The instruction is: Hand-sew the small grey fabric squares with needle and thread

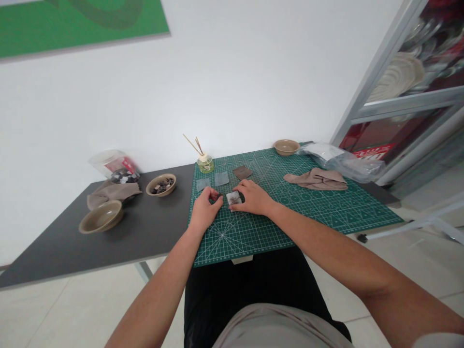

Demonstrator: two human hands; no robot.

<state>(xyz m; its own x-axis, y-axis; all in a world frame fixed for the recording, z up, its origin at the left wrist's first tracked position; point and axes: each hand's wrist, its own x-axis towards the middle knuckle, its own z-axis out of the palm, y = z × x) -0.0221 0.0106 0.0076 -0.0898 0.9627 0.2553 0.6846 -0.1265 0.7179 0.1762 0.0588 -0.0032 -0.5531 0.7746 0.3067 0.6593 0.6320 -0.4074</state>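
Note:
My right hand (253, 197) grips a small pale square (234, 197) with dark smudgy markings, its fingers at the far side and thumb at the near side. Close by on the left, the fingertips of my left hand (205, 209) are pinched together around a small dark, reddish thing (216, 196) too small to name. Both hands rest over the green cutting mat (246, 232). Just beyond them lie a grey-blue square (203, 184), a larger light grey square (222, 179) and a brown square (242, 172).
A reed diffuser (206, 163) stands behind the squares. Leftward are a bowl of small dark pieces (161, 185), another bowl (101, 217), a cloth (112, 192) and a clear bag (114, 164). To the right lie a brown cloth (317, 179), a bowl (286, 147) and a plastic bag (344, 162).

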